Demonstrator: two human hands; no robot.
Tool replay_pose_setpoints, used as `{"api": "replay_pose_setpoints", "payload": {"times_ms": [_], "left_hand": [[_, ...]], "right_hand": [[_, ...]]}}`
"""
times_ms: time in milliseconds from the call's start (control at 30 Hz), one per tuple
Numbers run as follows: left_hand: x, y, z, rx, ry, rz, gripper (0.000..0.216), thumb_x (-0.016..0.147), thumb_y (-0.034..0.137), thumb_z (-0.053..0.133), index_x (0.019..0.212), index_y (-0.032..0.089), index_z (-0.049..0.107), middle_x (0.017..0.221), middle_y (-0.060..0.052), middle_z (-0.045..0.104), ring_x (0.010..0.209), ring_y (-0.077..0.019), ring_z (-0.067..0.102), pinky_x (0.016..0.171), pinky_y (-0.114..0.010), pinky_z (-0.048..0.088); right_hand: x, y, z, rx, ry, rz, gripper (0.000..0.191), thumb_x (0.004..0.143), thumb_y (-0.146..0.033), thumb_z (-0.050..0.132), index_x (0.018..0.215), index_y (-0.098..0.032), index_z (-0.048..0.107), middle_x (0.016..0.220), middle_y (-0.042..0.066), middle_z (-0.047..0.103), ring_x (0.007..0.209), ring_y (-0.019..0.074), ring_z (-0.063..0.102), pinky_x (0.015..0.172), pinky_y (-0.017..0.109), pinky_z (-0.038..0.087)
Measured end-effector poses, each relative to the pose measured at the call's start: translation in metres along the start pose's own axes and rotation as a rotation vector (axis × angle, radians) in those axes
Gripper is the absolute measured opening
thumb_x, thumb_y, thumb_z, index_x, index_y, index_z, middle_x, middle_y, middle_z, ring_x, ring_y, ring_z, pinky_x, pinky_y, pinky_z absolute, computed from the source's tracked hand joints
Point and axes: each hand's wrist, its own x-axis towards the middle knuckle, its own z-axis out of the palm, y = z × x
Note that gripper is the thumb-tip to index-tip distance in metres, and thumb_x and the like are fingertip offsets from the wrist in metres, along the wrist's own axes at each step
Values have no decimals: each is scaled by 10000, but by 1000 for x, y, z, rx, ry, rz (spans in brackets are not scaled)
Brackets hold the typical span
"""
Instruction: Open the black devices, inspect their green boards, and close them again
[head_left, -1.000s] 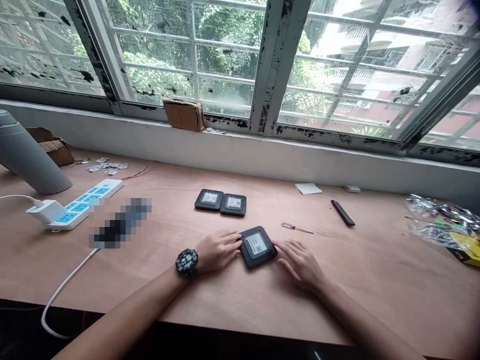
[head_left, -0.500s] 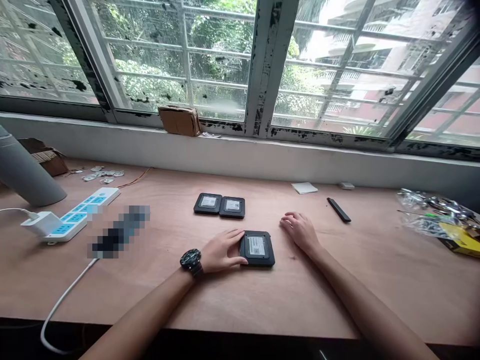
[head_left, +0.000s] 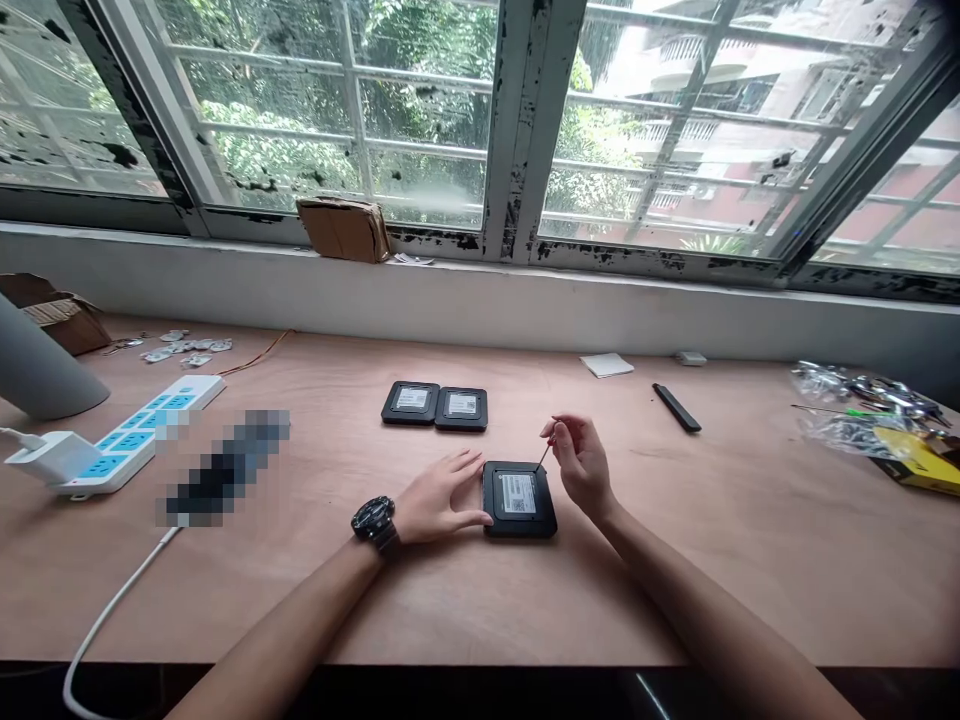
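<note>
A square black drive-like case [head_left: 519, 500] with a white label lies flat on the wooden table in front of me. My left hand [head_left: 441, 498], a black watch at its wrist, rests at the case's left side. Its fingers are spread, and the thumb touches the left edge. Above the case's upper right part, my right hand [head_left: 582, 462] pinches a thin screwdriver [head_left: 545, 453] that slants down to the case near its top edge. Most of the handle is hidden by the fingers. Farther back, two similar black cases [head_left: 410, 401] [head_left: 461, 407] lie side by side.
To the left are a white power strip [head_left: 161, 418] with a plugged-in charger [head_left: 56, 458] and a blurred-out object [head_left: 225, 470]. A black bar-shaped item [head_left: 676, 408] lies to the right. Plastic bags of metal parts [head_left: 855, 430] and a yellow box [head_left: 919, 460] sit far right.
My right hand has risen from the tabletop and moved slightly left, with the screwdriver now visible between its fingers and angled to the case. The left hand stays beside the case.
</note>
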Motion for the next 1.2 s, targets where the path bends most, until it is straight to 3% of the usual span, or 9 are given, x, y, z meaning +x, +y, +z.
{"api": "replay_pose_setpoints", "payload": {"times_ms": [467, 700, 867, 967, 1067, 1133, 1200], "left_hand": [[1, 1, -3, -43, -15, -19, 863, 845, 678, 681, 1537, 240, 407, 1564, -113, 449, 1465, -321, 385, 1202, -492, 339], [1, 1, -4, -50, -17, -14, 833, 858, 661, 678, 1526, 234, 424, 1556, -109, 460, 1459, -301, 397, 1203, -467, 345], [-1, -7, -8, 10, -7, -38, 759, 871, 666, 656, 1450, 192, 530, 1540, -142, 474, 1437, -311, 431, 1182, -460, 376], [-3, -13, -12, 53, 15, -41, 730, 875, 664, 651, 1413, 177, 568, 1515, -152, 502, 1416, -313, 457, 1169, -456, 393], [-4, -20, -17, 97, 43, -54, 677, 887, 660, 635, 1368, 185, 609, 1492, -144, 529, 1385, -313, 493, 1153, -456, 410], [-5, -25, -22, 122, 62, -67, 635, 898, 653, 625, 1343, 200, 628, 1478, -133, 545, 1363, -311, 515, 1140, -457, 422], [-6, -28, -25, 138, 79, -85, 606, 901, 642, 626, 1327, 211, 638, 1464, -126, 560, 1350, -312, 526, 1130, -454, 430]], "right_hand": [[-6, -4, -1, 13, -66, -3, 145, 1029, -366, 527, 1135, -275, 564, 952, 38, 658, 854, 182, 611, 717, 332, 513], [-4, -7, -6, 11, -185, 42, 301, 1058, -400, 439, 1249, -270, 632, 932, 42, 634, 665, 141, 545, 586, 303, 472], [3, -14, -11, -41, -164, 27, 150, 932, -375, 688, 949, -226, 683, 1083, 77, 649, 784, 162, 621, 644, 309, 510], [9, -18, -9, 44, -106, 65, 221, 885, -376, 747, 883, -230, 582, 973, 57, 688, 693, 144, 609, 547, 268, 476], [17, -23, -2, 171, 6, 71, 244, 926, -421, 689, 929, -259, 507, 758, -14, 667, 462, 96, 466, 392, 224, 337], [21, -25, 5, 195, 50, 66, 237, 960, -467, 623, 925, -260, 514, 700, -30, 633, 411, 86, 398, 360, 224, 294], [23, -25, 16, 161, 3, 75, 270, 971, -506, 584, 903, -246, 565, 692, -15, 618, 425, 93, 411, 363, 232, 304]]}}
